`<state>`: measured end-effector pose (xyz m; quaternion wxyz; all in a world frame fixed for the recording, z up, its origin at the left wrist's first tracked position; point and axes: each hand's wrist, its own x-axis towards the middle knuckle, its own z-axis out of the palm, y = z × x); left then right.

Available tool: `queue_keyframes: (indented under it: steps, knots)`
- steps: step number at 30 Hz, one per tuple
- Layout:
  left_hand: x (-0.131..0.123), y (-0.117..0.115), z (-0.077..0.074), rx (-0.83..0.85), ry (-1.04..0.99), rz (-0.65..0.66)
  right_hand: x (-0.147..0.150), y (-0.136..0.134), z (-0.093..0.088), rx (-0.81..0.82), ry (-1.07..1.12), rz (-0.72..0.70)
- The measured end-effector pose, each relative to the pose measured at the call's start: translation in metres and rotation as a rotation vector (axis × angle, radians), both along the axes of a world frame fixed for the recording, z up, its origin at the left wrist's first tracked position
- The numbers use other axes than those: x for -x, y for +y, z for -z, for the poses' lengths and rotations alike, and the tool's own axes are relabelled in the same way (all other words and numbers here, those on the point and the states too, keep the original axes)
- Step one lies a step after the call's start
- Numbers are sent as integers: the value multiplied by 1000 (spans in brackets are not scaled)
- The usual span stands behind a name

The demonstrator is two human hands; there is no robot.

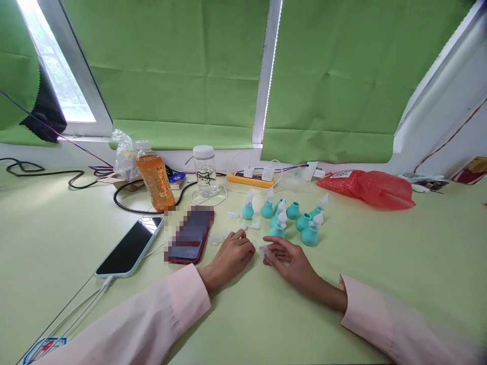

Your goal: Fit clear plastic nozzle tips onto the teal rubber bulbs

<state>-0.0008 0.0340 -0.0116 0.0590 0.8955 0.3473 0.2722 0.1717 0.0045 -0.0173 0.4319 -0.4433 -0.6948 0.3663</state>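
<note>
My right hand pinches a small clear plastic piece between thumb and fingers, low over the table. To its left, my left hand rests on the tabletop with its fingers curled under; whatever may be inside them is hidden. Just beyond both hands stands a group of teal squeeze bulbs, such as this one with a clear pointed tip and an open-necked one. Small whitish tips lie loose in front of the bulbs. Near my left hand are clear plastic pieces.
Left of my hands lie a red-cased phone and a pale-cased phone with a white cable. Behind stand an orange drink bottle, a clear jar and a yellow power strip. A red plastic bag lies at the right.
</note>
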Motion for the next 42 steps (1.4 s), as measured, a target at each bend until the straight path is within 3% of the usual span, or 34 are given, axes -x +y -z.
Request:
queue_keyframes:
  steps: [2, 6, 9, 15, 27, 38, 42]
  knots:
    - [0, -7, -3, 75, -112, -17, 2, -1, -4, 246, 238, -81]
    - [-1, -19, -9, 484, -507, -79, 5, -4, -10, 549, 470, -149]
    - [-3, -21, -11, 716, -698, -89, 5, -4, -13, 621, 510, -106]
    - [-4, -20, -13, 924, -869, -144, 3, -1, -13, 633, 531, -49]
    - [-5, -20, -13, 750, -747, -122, 5, -4, -16, 641, 482, -182]
    - [-3, -29, -13, 352, -534, -113, 6, -5, -11, 582, 442, -172]
    - [-3, -25, -10, 383, -616, -103, 7, -5, -13, 584, 445, -172]
